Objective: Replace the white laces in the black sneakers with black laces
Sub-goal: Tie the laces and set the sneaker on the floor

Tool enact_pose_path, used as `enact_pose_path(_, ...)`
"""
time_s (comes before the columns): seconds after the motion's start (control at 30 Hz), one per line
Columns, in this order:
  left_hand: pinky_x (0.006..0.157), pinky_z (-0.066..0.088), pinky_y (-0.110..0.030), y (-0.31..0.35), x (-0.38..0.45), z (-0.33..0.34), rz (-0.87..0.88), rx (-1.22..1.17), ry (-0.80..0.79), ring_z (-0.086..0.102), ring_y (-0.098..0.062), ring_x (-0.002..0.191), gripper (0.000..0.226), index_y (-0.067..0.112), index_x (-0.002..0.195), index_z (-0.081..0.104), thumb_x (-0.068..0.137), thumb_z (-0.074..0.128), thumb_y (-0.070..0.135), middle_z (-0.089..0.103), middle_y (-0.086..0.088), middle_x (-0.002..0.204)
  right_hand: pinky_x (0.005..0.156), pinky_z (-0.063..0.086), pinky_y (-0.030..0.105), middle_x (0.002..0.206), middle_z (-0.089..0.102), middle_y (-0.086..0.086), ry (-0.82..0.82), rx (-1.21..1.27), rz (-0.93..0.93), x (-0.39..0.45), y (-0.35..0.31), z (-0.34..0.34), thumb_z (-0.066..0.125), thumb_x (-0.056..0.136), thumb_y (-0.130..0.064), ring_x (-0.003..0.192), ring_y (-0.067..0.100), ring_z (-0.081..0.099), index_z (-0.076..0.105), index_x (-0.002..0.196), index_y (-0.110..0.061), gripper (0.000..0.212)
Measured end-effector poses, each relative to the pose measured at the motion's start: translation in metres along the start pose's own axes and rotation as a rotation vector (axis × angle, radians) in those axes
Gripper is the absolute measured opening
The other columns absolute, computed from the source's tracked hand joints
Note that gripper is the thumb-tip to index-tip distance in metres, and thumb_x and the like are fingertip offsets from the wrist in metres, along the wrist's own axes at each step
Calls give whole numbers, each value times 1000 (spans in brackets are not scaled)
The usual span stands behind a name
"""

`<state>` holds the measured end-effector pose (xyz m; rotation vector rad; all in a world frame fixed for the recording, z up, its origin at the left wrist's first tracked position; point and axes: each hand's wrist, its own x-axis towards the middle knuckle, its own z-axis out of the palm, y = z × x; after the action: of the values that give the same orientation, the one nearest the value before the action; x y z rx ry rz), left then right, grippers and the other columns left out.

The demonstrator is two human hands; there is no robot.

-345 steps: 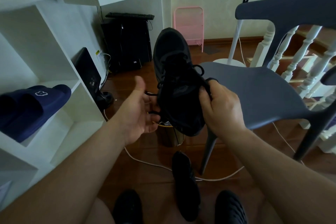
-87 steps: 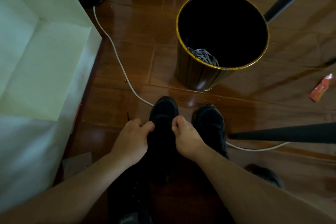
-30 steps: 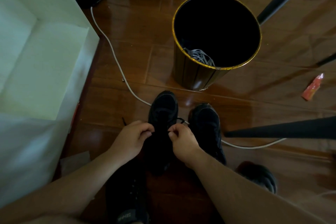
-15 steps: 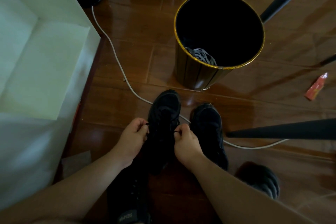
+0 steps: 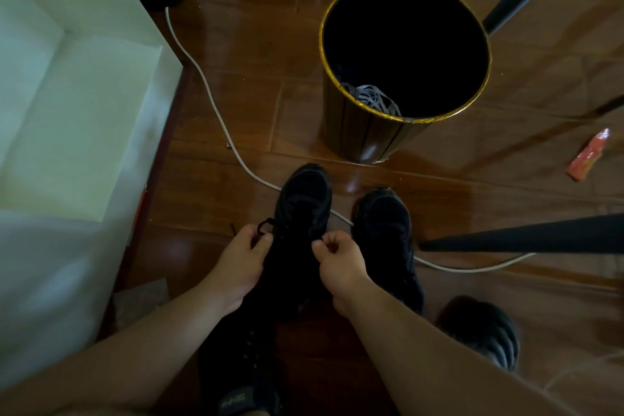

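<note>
Two black sneakers stand side by side on the wooden floor, toes pointing away from me. The left sneaker (image 5: 304, 199) has a black lace (image 5: 265, 224) threaded in it. My left hand (image 5: 238, 260) pinches a loop of that lace at the shoe's left side. My right hand (image 5: 337, 262) pinches the other lace end at the shoe's right side. The right sneaker (image 5: 385, 230) sits untouched beside it. A tangle of white laces (image 5: 371, 98) lies inside the black bin (image 5: 368, 138).
A white shelf unit (image 5: 67, 118) fills the left side. A white cable (image 5: 216, 111) runs across the floor under the sneakers. Dark chair legs (image 5: 520, 238) cross on the right, near an orange wrapper (image 5: 589, 155). My own feet in black shoes (image 5: 486, 331) are at the bottom.
Since half a second ago my hands have drawn slightly apart, pulling the lace ends outward. Much earlier I held the sneaker up in the air; it now stands on the floor.
</note>
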<state>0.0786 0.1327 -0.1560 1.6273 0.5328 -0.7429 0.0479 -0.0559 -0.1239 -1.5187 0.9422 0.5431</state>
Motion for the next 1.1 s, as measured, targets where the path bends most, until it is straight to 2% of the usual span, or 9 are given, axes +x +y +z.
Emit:
enact_pose_path(0.17,48,52,-34,-1,5,-5,39,28,247,71,-23,60,23,42,97,48,112,41,26,74,-6,89,61,42,33,97,55,-10,113,-624,-428,-3,5,-10,45,107,-27,80,8,55,41,97,-35,13)
enact_pose_path(0.3,45,44,-27,-4,1,2,-77,-104,56,63,-11,54,13,40,94,67,105,63,35,71,0,77,69,52,34,106,60,-6,158,-220,-116,-5,4,5,56,102,-37,87,12,61,49,103,-35,8)
enact_pose_path(0.43,47,52,-26,-4,2,5,-102,-146,-31,73,-14,62,15,30,87,74,100,72,25,76,-1,76,60,52,36,84,67,3,149,63,23,-2,3,14,62,100,-31,73,21,63,57,87,-27,15)
enact_pose_path(0.57,46,51,-24,-2,5,6,-98,-147,-6,71,-11,58,16,34,86,72,98,73,23,74,3,71,62,52,35,95,66,-2,125,-196,-114,-1,-1,4,57,105,-33,81,19,64,57,93,-31,12)
enact_pose_path(0.7,58,59,-30,0,5,7,-138,-178,-11,80,-24,86,14,31,106,73,94,80,29,80,-3,97,61,49,35,93,62,-3,87,-572,-345,-2,-8,-14,52,108,-29,80,18,63,47,99,-27,10)
enact_pose_path(0.83,56,57,-31,2,4,7,-131,-81,-78,78,-25,74,10,25,89,76,99,74,22,79,-9,87,57,44,39,96,57,-2,85,-960,-633,-2,-7,-18,51,102,-11,75,31,63,36,99,-27,22)
enact_pose_path(0.97,65,58,-35,2,2,11,-106,-58,-37,78,-28,83,9,25,90,75,99,73,21,79,-10,91,61,48,32,92,61,-8,220,-401,-313,-1,0,-13,62,99,-29,79,12,61,47,97,-34,16)
enact_pose_path(1.03,64,59,-33,1,1,13,-95,-89,-12,79,-27,84,6,24,94,75,98,74,19,79,-8,93,59,49,31,91,65,-5,156,-120,-45,0,3,-7,65,98,-44,78,15,64,53,92,-35,16)
enact_pose_path(1.1,63,60,-31,1,1,14,-94,-98,-2,79,-25,86,9,26,96,77,98,73,18,80,-6,95,58,51,34,82,66,0,111,-34,-4,1,10,-1,66,97,-47,74,20,65,55,79,-33,26)
